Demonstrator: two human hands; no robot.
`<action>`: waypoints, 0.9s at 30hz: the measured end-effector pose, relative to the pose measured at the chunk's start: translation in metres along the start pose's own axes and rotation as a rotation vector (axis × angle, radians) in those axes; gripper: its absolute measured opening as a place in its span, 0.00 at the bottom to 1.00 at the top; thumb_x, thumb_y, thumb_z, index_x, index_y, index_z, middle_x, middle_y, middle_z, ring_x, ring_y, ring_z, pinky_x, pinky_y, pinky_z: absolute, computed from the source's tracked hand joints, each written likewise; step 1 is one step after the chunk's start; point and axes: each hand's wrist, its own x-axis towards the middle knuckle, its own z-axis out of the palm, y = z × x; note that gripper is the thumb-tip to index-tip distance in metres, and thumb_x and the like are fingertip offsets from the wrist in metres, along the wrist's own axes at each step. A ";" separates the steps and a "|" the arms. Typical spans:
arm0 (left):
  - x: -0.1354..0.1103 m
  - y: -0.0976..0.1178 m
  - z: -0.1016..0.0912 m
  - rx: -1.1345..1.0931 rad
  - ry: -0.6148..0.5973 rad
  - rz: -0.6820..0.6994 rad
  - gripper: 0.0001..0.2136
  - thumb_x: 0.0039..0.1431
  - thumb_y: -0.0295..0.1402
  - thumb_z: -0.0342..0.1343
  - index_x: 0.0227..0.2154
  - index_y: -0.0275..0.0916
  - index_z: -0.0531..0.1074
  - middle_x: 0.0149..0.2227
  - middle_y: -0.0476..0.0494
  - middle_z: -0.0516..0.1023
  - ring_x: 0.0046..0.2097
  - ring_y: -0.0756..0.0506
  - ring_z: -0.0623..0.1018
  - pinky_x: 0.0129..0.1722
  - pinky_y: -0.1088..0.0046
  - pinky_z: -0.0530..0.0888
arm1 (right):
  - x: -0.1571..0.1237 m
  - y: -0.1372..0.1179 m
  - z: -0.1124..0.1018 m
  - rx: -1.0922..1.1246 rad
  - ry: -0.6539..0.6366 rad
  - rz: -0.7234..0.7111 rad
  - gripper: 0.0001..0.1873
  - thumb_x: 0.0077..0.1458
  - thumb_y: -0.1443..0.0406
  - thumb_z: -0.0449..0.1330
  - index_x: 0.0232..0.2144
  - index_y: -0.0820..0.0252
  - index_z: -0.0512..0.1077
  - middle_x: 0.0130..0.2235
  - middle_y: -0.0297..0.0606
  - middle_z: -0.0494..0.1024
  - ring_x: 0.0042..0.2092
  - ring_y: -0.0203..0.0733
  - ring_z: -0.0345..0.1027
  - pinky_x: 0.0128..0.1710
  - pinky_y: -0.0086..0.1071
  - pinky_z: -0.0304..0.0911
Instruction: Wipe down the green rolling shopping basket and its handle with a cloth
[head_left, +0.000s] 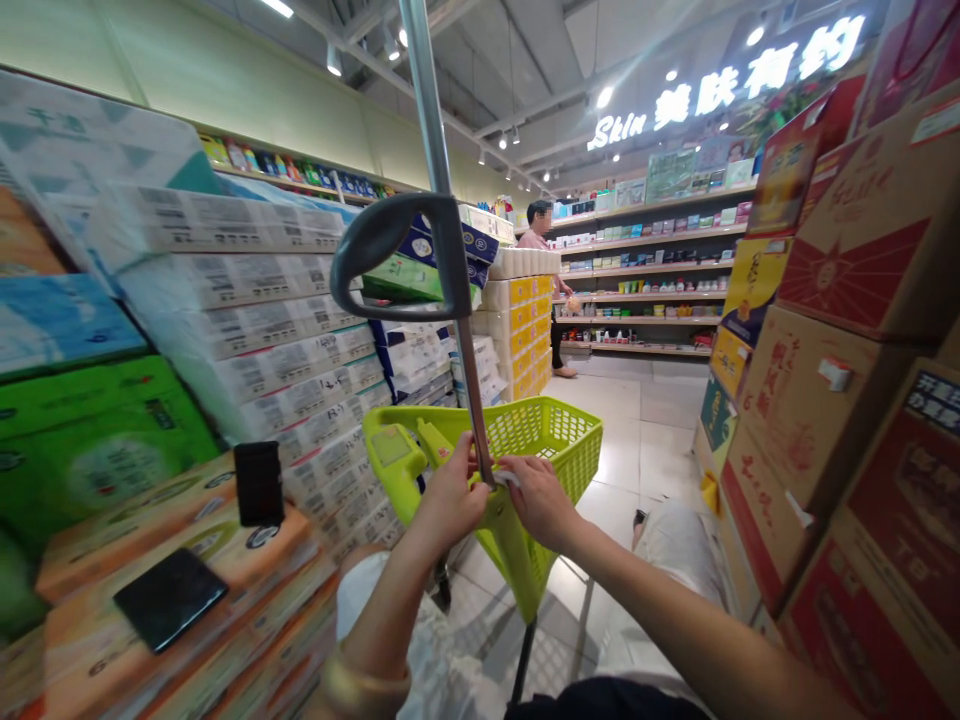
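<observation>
A lime-green shopping basket [559,445] on a stand sits in the aisle in front of me. A metal pole [471,385] with a grey loop handle [390,240] rises from its near rim. My left hand [450,500] is closed on the base of the pole at the rim. Just right of the pole, my right hand [538,500] pinches something small and white at the rim, too small to name.
Stacked tissue packs [262,330] and orange cartons [187,560] line the left, with a dark phone [170,598] lying on them. Red and brown cardboard boxes [847,330] crowd the right. A person [541,250] stands by the far shelves [660,280]. Tiled floor [637,420] runs ahead.
</observation>
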 end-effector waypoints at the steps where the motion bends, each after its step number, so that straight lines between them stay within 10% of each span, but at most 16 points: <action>1: 0.000 -0.001 0.000 0.005 -0.011 0.005 0.22 0.43 0.21 0.51 0.44 0.43 0.64 0.39 0.45 0.79 0.41 0.43 0.80 0.45 0.62 0.75 | -0.001 -0.002 0.002 0.024 0.027 0.009 0.22 0.54 0.74 0.50 0.51 0.58 0.66 0.48 0.45 0.76 0.50 0.49 0.67 0.50 0.45 0.60; 11: 0.003 -0.011 -0.002 0.026 -0.031 -0.013 0.23 0.43 0.20 0.51 0.46 0.42 0.62 0.42 0.46 0.78 0.44 0.47 0.79 0.50 0.65 0.74 | -0.002 0.031 0.006 0.055 0.090 0.168 0.16 0.52 0.76 0.51 0.40 0.57 0.71 0.39 0.41 0.77 0.44 0.45 0.69 0.47 0.39 0.63; 18: 0.004 -0.011 -0.006 0.059 -0.048 -0.013 0.19 0.46 0.25 0.53 0.44 0.41 0.65 0.41 0.46 0.78 0.43 0.46 0.79 0.47 0.67 0.76 | -0.009 0.003 0.019 0.327 0.099 0.039 0.28 0.51 0.76 0.50 0.54 0.55 0.62 0.47 0.38 0.76 0.50 0.42 0.68 0.52 0.37 0.63; 27: 0.014 -0.015 -0.014 0.366 -0.182 -0.054 0.18 0.48 0.27 0.54 0.45 0.38 0.70 0.45 0.42 0.78 0.46 0.44 0.79 0.50 0.68 0.74 | -0.001 0.013 0.022 0.217 0.196 0.053 0.16 0.53 0.75 0.50 0.39 0.57 0.73 0.40 0.40 0.73 0.43 0.42 0.69 0.46 0.36 0.66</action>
